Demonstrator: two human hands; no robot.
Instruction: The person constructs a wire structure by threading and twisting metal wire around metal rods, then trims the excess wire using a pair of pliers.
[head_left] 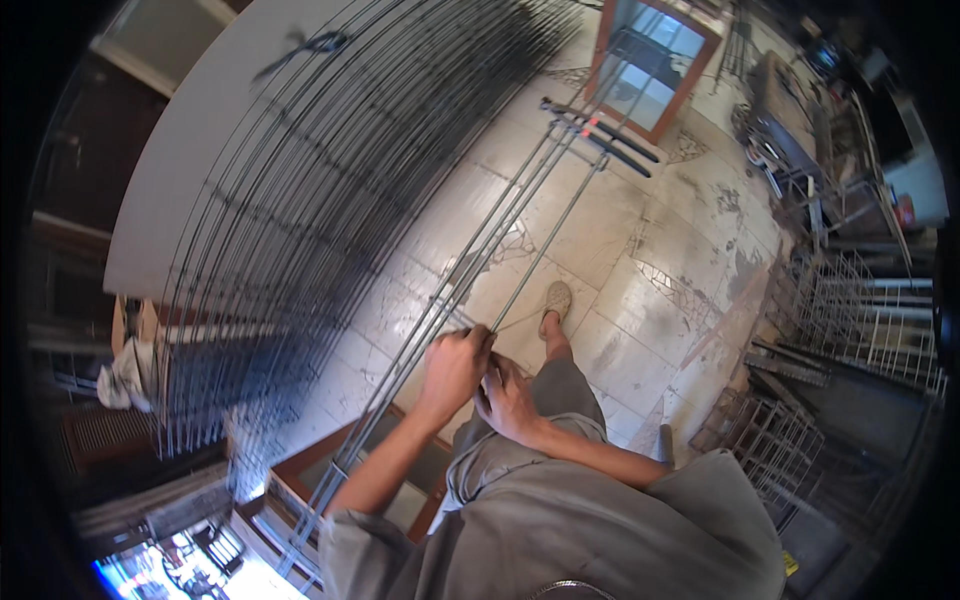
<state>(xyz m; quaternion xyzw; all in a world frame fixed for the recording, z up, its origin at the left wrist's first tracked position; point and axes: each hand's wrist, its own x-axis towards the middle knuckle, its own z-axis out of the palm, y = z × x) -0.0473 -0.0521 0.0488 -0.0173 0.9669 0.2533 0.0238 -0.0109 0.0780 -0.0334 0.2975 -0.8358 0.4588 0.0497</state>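
Observation:
My left hand point(455, 372) is closed, its fingertips pressed together at the near part of a long steel rod point(547, 250). Just right of it and slightly nearer, my right hand point(510, 405) is closed too, its fingertips almost meeting the left ones. What the fingers pinch is hidden; a thin wire-like line point(520, 322) runs out beside them. The rod belongs to a long narrow frame of several rods point(470, 265) with cross ties, slanting from lower left to upper right. Across its far part lies a tool with two black handles point(625, 152) and a red spot near its joint.
A large stack of bent steel rods point(330, 150) fills the left, with dark pliers point(325, 42) on top. Wooden frames point(655, 65) support the long rods at the far and near ends. Wire racks point(850, 310) and a cluttered bench point(790, 110) line the right.

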